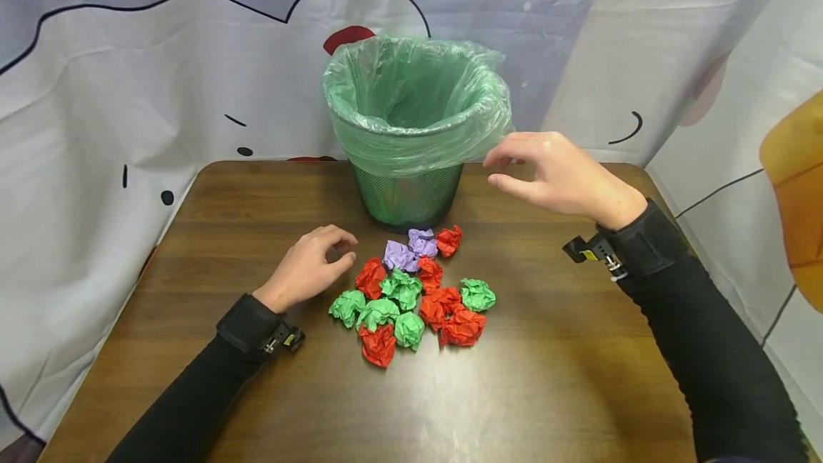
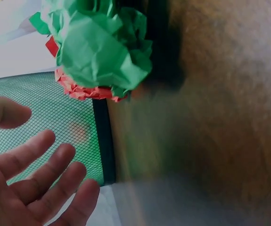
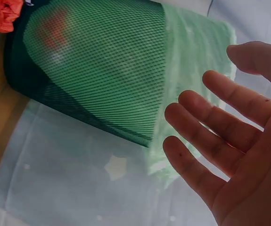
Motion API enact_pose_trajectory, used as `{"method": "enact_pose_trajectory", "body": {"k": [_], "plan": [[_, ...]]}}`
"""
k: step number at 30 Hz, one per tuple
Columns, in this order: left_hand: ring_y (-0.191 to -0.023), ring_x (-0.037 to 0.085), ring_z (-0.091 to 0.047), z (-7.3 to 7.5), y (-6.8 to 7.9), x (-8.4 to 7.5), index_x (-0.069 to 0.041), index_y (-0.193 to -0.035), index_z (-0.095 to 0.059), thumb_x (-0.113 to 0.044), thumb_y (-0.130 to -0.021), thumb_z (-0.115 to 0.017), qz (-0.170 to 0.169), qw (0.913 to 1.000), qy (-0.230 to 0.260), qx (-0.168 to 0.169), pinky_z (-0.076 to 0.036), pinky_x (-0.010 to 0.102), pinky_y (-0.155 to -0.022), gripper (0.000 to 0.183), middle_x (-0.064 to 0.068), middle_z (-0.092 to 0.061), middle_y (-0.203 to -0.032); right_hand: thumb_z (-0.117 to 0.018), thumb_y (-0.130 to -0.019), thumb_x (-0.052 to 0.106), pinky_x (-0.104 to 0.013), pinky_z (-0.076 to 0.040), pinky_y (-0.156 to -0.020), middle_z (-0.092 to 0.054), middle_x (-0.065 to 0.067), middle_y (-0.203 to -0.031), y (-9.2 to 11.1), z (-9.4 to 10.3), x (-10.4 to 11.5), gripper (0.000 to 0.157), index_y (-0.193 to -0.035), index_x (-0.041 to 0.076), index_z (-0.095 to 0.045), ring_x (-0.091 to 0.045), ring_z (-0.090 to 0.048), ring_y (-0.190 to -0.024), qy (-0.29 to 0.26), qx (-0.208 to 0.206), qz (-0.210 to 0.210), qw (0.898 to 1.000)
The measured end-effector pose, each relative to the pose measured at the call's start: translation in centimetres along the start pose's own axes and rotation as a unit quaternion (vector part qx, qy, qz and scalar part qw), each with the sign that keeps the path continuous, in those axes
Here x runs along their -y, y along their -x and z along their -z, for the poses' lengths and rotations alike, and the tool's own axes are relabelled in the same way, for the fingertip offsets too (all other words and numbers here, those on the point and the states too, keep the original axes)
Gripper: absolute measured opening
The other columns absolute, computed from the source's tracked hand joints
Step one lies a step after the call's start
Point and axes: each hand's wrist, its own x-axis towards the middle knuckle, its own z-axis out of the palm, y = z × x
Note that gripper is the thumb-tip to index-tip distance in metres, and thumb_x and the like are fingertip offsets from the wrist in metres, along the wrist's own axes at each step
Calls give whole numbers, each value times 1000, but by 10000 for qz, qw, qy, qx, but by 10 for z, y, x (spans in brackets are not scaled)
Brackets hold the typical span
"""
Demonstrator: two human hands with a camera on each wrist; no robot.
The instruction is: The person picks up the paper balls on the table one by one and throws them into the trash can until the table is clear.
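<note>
Green paper ball near left fingers

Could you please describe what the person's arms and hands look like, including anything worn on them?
The person wears long black sleeves and wide black wristbands. Mounted on each band is a small black device with a yellow patch and silvery parts. The left hand and right hand are bare, with no gloves or rings visible.

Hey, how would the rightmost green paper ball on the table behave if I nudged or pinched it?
The green paper ball is probably very light, since it looks like thin crumpled paper. Its uneven, creased outline suggests a short, wobbly roll. Its visible folds would likely give a little when pinched.
</note>
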Motion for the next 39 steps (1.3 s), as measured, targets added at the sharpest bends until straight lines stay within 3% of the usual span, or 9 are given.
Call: {"method": "enact_pose_trajectory", "body": {"k": [10, 21, 27, 39], "plan": [[-112, 24, -62, -6, 0, -5, -14, -123, -69, -34, -92, -68, -140, 9984, -26, 554, -50, 48, -97, 36, 2, -68, -119, -72, -93, 26, -35, -50, -88, -71, 5, -104, 12, -14, -9, 22, -111, 15, -72, -12, -66, -97, -93, 247, -361, 9990], [-118, 22, -62, -12, -3, -7, -16, -123, -69, -39, -93, -67, -328, 9975, -168, 605, -49, 47, -101, 37, 1, -67, -121, -71, -93, 27, -36, -50, -87, -70, 6, -111, 25, -29, -17, 26, -117, 16, -70, -10, -64, -101, -323, 448, -529, 9971], [-119, 22, -61, -14, -4, -10, -17, -123, -69, -39, -94, -66, -318, 9969, -172, 703, -48, 47, -101, 36, 1, -66, -122, -71, -94, 28, -39, -50, -91, -70, 5, -113, 33, -40, -20, 29, -120, 16, -69, -15, -65, -104, -390, 545, -640, 9957], [-109, 21, -64, -19, -6, -14, -17, -121, -69, -35, -94, -67, -385, 9962, -168, 767, -51, 46, -95, 32, 1, -67, -119, -70, -94, 32, -40, -51, -93, -69, 2, -121, 40, -54, -23, 38, -128, 15, -66, -18, -65, -107, -435, 724, -903, 9923]]}}
